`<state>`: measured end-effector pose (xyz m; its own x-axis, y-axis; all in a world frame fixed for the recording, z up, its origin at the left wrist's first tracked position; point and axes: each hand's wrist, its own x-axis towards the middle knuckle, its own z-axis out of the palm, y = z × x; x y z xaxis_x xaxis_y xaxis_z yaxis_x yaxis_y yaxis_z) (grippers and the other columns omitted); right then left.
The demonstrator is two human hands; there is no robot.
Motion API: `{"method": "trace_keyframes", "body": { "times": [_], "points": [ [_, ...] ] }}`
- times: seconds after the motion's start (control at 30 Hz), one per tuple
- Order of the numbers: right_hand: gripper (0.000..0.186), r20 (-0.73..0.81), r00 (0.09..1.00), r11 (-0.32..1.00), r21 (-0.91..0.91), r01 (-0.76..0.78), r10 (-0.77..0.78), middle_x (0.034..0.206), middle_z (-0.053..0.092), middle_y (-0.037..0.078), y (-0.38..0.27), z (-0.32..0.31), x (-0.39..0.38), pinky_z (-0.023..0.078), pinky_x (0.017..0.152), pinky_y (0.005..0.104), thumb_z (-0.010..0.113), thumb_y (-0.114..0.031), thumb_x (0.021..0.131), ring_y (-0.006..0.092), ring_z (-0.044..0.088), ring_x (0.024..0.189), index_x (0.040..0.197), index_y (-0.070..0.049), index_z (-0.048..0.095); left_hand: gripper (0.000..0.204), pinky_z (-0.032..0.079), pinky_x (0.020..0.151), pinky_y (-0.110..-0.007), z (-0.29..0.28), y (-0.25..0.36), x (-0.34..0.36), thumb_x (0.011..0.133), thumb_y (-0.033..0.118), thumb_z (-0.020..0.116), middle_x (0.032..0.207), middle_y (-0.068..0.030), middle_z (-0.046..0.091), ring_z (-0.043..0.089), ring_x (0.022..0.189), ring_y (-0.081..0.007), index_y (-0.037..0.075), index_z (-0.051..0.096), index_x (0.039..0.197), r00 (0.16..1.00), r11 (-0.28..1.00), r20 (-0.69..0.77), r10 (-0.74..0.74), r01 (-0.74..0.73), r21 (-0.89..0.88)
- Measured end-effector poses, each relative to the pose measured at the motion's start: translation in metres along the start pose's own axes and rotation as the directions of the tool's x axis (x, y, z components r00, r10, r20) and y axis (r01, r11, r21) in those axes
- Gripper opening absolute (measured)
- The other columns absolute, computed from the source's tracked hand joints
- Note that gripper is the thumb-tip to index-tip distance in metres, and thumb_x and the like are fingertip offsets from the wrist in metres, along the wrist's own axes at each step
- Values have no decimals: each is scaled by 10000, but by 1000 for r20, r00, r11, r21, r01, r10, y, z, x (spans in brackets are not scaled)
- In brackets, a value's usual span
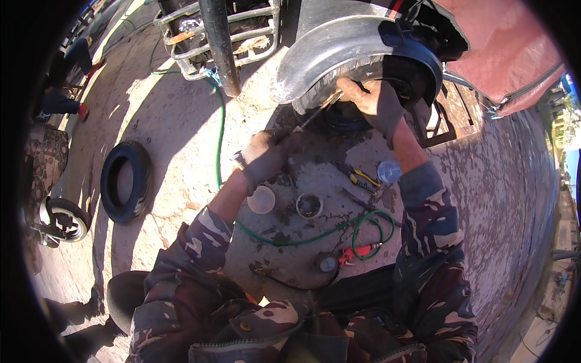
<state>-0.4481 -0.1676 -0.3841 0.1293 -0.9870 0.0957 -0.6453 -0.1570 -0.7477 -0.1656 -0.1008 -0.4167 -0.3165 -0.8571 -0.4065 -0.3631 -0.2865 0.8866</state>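
My gloved left hand (266, 156) is closed around the near end of a thin metal rod (313, 117), which slants up and to the right. At its far end, the fingers of my gloved right hand (375, 104) are pinched together at the rod, in front of a black tyre (324, 89) under a silver-grey fender (330, 45). Whether they hold the rod itself or something small on it is hidden. Below the hands are a round open tin (310, 206), a pale round lid (261, 199), yellow-handled pliers (364, 179) and a clear plastic container (389, 172).
A green hose (284, 243) loops across the ground to a red air gun (356, 251) with a round gauge (328, 264). A loose tyre (142, 199) lies left. A metal rack (221, 36) stands ahead, a reddish cover (508, 48) hangs right. Another person's leg (63, 103) shows far left.
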Motion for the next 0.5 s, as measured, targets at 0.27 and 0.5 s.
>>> {"method": "trace_keyframes", "body": {
  "times": [0.27,0.5],
  "points": [
    [589,16,1000,874,-487,14,-7,856,767,188,3,10,5,559,731,406,693,-647,945,320,751,770,1046,-80,815,519,436,411,-322,90,7,-24,1101,502,500,688,-105,675,577,439,-164,11,663,1151,998,922,-61,-32,6,-388],
    [664,24,999,980,-198,-29,34,849,771,172,-2,13,2,557,761,408,681,-701,933,281,744,777,1022,-58,818,501,494,460,-326,98,-29,-11,1097,496,502,734,-104,696,636,501,-177,28,667,1167,1000,928,-11,-14,9,-373]
  ]
}}
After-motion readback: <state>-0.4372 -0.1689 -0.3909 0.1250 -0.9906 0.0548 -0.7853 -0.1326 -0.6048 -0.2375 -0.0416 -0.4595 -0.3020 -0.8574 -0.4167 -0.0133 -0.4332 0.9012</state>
